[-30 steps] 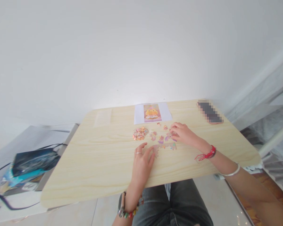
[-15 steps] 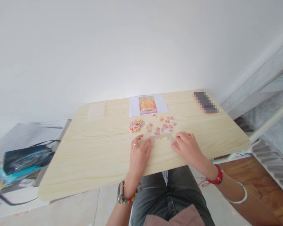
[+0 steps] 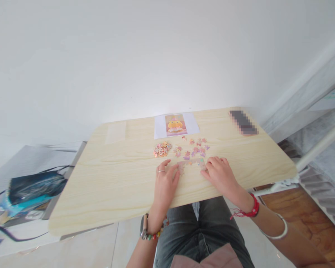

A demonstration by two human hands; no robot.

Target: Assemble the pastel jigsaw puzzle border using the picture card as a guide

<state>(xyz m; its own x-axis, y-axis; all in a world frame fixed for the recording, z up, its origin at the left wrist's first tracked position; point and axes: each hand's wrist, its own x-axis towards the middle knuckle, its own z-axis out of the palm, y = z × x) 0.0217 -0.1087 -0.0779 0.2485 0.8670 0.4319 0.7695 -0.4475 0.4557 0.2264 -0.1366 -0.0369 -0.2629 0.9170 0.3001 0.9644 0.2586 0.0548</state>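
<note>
Flanking a flat joined puzzle strip (image 3: 191,162), left hand (image 3: 165,183) and right hand (image 3: 221,174).

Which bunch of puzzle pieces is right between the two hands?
The joined strip of pieces, lying flat between the left hand and right hand. The heaped pile and scattered pieces lie farther away.

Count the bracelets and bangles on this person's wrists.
3. A beaded bracelet on the left wrist, a red string bracelet on the right wrist, and a silver bangle further up the right forearm. Others may be hidden underneath.
</note>
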